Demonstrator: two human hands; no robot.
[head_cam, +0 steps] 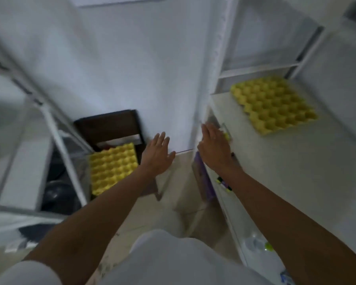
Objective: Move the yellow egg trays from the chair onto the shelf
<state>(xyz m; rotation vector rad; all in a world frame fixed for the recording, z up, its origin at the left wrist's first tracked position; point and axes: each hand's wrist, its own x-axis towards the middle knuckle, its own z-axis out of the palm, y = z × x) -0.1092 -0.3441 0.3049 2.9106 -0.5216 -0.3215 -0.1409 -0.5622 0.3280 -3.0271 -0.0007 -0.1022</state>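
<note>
One yellow egg tray (273,105) lies near the shelf's (286,161) back edge, one tray stack (113,167) on the chair (107,124); both hands, left (157,155) and right (215,150), are spread, holding nothing.

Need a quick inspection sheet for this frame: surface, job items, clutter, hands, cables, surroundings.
Surface: white shelf on the right, mostly bare.
Job's things: one yellow egg tray on shelf; yellow trays on chair, count unclear; dark chair against the wall.
Clutter: clear bottle and marker-like item at the shelf's front edge; purple item below.
Hands: left hand and right hand both open, holding nothing.
Cables: nothing seen.
Surroundings: white wall; white metal rack on the left; image blurred.
</note>
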